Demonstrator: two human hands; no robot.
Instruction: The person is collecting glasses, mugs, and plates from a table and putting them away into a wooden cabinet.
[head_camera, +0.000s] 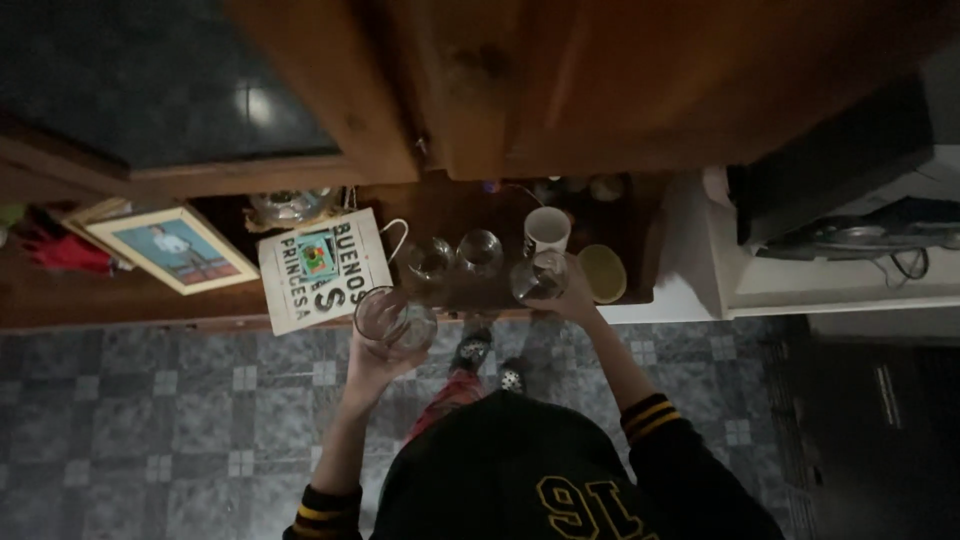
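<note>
The view looks straight down over a dark top with yellow-striped cuffs toward a wooden shelf (120, 300) under a cabinet; the left hand (372, 362) is raised in front of the shelf edge, its fingers curled around the base of a clear glass (392, 320) which it holds out over the tiled floor (150, 430), just clear of the shelf; the right hand (572, 298) reaches farther forward, onto the shelf, and closes around a second clear glass (537, 277) that seems to stand on or just above the wood, though the dim light hides whether its base touches; between the two hands, on the shelf, stand two more empty glasses (455, 255) side by side, near both held glasses but apart from them; a white mug (546, 230) stands just behind the right hand's glass, and a yellowish round dish (603, 272) lies just to the right of that hand; to the left of the left hand's glass a white printed card (322, 268) leans, almost touching it; farther left lies a framed picture (170, 248).
</note>
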